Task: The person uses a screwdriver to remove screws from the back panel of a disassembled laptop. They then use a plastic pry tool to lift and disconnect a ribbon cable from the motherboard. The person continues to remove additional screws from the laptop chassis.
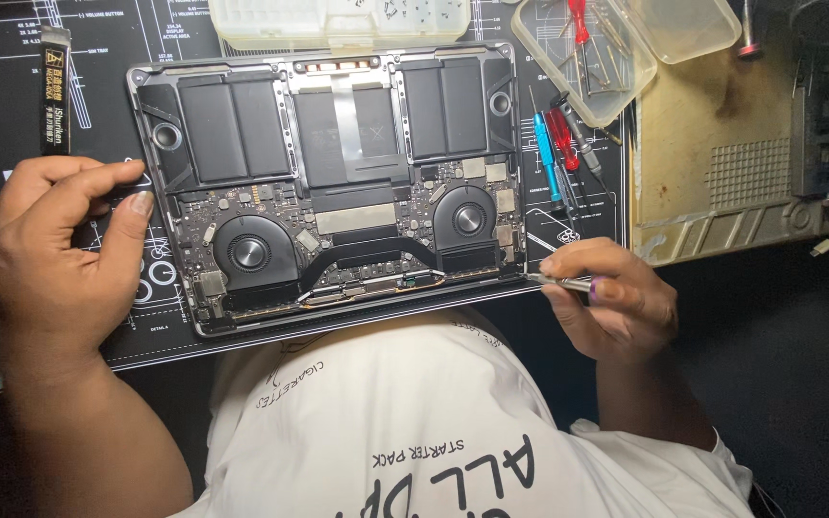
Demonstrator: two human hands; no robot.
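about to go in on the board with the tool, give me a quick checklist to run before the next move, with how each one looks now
1. Open dark grey laptop flat on the black printed work mat: ok.
2. Left hand steadying the laptop's left edge: ok.
3. Right hand gripping the thin silver metal tool, tip at the laptop's right front corner: ok.
4. Type of tool tip: cannot tell.
5. Blue and red screwdrivers lying beside the laptop, off the board: ok.
6. Battery disconnected: cannot tell.
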